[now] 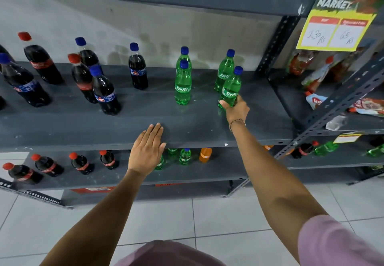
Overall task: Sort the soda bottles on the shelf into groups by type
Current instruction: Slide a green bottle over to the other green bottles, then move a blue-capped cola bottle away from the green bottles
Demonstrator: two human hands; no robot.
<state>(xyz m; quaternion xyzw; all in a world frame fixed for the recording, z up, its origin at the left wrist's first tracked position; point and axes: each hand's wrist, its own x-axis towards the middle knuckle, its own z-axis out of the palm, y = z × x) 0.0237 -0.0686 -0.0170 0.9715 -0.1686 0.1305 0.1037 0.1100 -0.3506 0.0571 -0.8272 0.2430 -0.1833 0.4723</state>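
On the grey shelf (83,124), my right hand (235,110) grips the base of a green Sprite bottle (231,86) standing at the right. A second Sprite bottle (224,70) stands just behind it. Two more Sprite bottles (182,82) stand one behind the other in the middle. Further left stands a lone dark cola bottle with a blue cap (137,67). Red-capped cola bottles (41,62) and blue-capped ones (105,91) are mixed at the left. My left hand (148,147) lies flat and open on the shelf's front edge, holding nothing.
The lower shelf (124,178) carries red-capped colas, green bottles and an orange bottle (205,154). A slotted upright (276,45) bounds the shelf at the right, with sauce pouches (313,99) beyond it. A yellow price sign (336,22) hangs above. White floor tiles lie below.
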